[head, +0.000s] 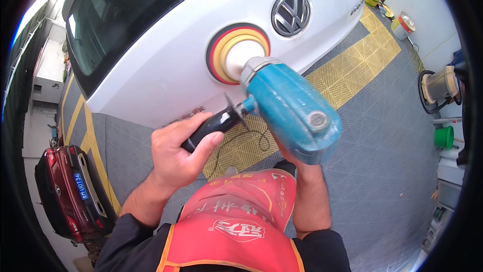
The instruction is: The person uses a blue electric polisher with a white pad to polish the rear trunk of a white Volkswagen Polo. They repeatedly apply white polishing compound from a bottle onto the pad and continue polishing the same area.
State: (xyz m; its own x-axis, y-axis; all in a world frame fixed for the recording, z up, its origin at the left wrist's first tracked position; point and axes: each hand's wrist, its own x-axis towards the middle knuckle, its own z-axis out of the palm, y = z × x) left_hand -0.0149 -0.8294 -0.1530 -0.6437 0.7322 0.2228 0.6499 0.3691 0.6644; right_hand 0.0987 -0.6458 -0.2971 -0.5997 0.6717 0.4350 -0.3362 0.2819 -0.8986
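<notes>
A teal electric car polisher (294,102) spans the middle of the view, its round pad (237,55) with red and yellow rings against the white tailgate (158,79) of a Volkswagen, just left of the round chrome badge (290,13). My left hand (181,147) is closed around the black side handle (213,127). Under the rear of the polisher's body is my right hand (292,155), mostly hidden by the housing; its forearm comes up from below, and its fingers cannot be seen. The car's dark rear window (132,8) lies at upper left.
A thin cable (264,140) lies on the grey and yellow tiled floor (377,121) below the tailgate. A dark red car (64,196) stands at lower left. Along the right wall are a bucket (403,27), a vacuum cleaner with a hose (439,85) and a green bucket (444,137).
</notes>
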